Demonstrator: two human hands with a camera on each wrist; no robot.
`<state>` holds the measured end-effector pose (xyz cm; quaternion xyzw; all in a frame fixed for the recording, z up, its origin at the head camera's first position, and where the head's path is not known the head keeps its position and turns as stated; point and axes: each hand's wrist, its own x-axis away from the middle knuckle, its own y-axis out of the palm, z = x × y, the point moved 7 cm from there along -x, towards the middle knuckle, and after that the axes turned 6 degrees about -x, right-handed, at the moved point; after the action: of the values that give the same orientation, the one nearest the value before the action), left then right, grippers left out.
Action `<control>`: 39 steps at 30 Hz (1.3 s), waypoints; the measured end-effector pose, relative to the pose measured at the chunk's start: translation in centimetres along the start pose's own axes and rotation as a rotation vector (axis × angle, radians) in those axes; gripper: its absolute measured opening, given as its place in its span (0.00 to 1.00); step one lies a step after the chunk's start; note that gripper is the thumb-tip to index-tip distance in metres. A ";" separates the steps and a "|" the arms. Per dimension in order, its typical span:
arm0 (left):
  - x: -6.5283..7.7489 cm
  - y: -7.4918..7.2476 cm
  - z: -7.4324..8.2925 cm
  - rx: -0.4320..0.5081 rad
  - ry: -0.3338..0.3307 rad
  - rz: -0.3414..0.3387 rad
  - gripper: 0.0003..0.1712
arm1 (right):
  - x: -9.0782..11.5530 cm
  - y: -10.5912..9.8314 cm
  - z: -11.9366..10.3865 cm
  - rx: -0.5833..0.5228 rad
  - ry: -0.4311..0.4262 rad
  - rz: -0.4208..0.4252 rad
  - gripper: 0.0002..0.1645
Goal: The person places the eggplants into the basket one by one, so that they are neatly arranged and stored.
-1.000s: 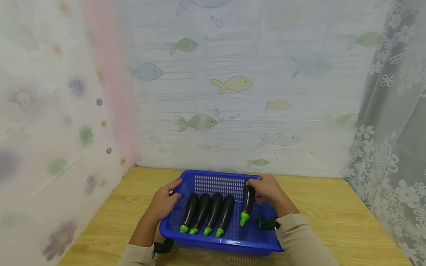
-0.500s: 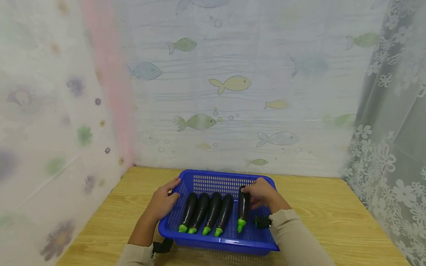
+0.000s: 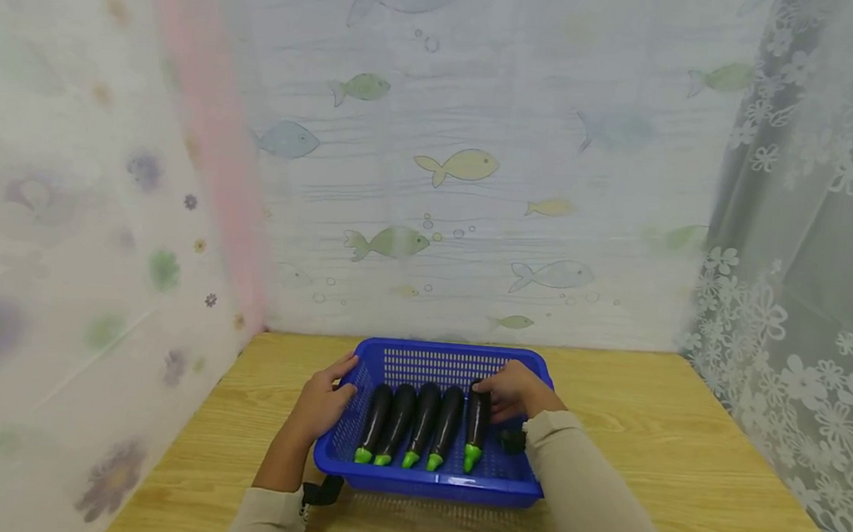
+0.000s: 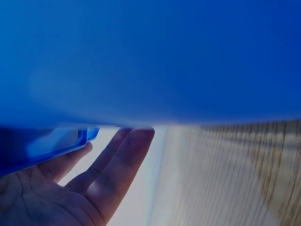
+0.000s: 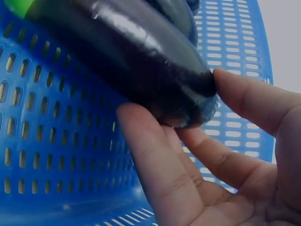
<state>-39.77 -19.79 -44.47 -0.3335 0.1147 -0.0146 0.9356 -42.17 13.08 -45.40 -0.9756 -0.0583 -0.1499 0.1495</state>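
Note:
In the head view, several dark purple eggplants point(image 3: 423, 420) with green stem ends lie side by side in a blue plastic basket point(image 3: 432, 479). To their right, my right hand point(image 3: 518, 392) pinches another eggplant point(image 3: 477, 427) by its rounded far end, its green stem pointing toward me. The right wrist view shows thumb and fingers around that end of the eggplant point(image 5: 136, 52). My left hand point(image 3: 321, 404) holds the basket's left rim, thumb over the edge. Long, nearly straight fingers point(image 4: 122, 165) show beneath the rim in the left wrist view; the thumb is hidden there.
A wood-grain table point(image 3: 644, 458) carries the basket. Behind stands a curtain point(image 3: 473, 245) printed with fish, with a floral sheet point(image 3: 95, 273) at the left and a lace curtain point(image 3: 791, 311) at the right. Black wrist bands point(image 3: 322, 492) sit at the cuffs.
My right hand has moved the held eggplant left and lower, closer to the row in the basket. The left hand stays on the left rim.

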 end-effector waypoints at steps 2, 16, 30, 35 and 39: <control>0.0 0.0 0.0 0.001 0.000 0.000 0.34 | -0.1 0.1 0.0 0.007 0.004 -0.001 0.25; -0.1 0.1 -0.3 -0.005 0.011 0.002 0.34 | -0.2 0.2 0.0 0.041 0.019 -0.006 0.22; 0.0 0.0 0.0 0.000 0.003 0.006 0.34 | -0.7 0.0 0.2 0.110 0.005 0.002 0.16; 0.0 0.0 -0.1 -0.010 0.006 0.008 0.34 | -0.8 0.0 0.3 0.120 -0.003 0.000 0.17; 0.0 0.0 0.0 -0.006 0.006 0.005 0.34 | -0.8 -0.1 0.3 0.132 -0.006 0.002 0.18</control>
<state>-39.72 -19.80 -44.46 -0.3360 0.1184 -0.0129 0.9343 -42.88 13.18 -45.88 -0.9641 -0.0676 -0.1425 0.2135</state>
